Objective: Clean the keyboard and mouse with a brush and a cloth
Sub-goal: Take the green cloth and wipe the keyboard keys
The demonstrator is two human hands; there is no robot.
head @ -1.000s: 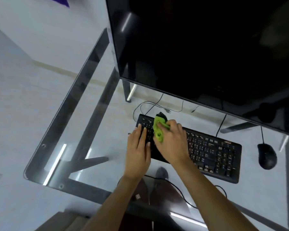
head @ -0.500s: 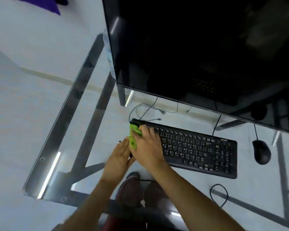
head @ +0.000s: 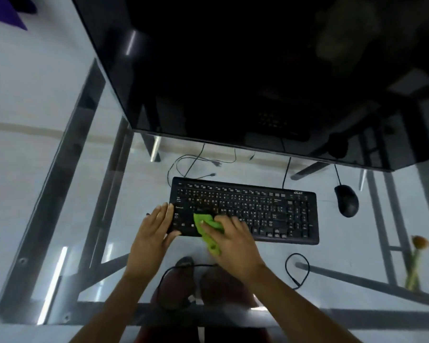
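Observation:
A black keyboard (head: 258, 209) lies on the glass desk (head: 89, 219) below the monitor. My right hand (head: 233, 241) is shut on a bright green brush (head: 206, 227), whose dark bristle end rests on the keys at the keyboard's lower left. My left hand (head: 154, 233) lies at the keyboard's left end, fingers flat along the edge and thumb against the front edge. A black mouse (head: 346, 200) sits to the right of the keyboard, apart from both hands. No cloth is visible.
A large dark monitor (head: 233, 70) overhangs the back of the desk. Loose cables (head: 196, 164) lie behind the keyboard, and a cable loop (head: 297, 271) lies in front of it. An orange flower in a vase (head: 415, 263) stands at the right.
My right hand has moved the brush from the keyboard's top left corner down to its lower left keys. My left hand stays at the left end of the keyboard.

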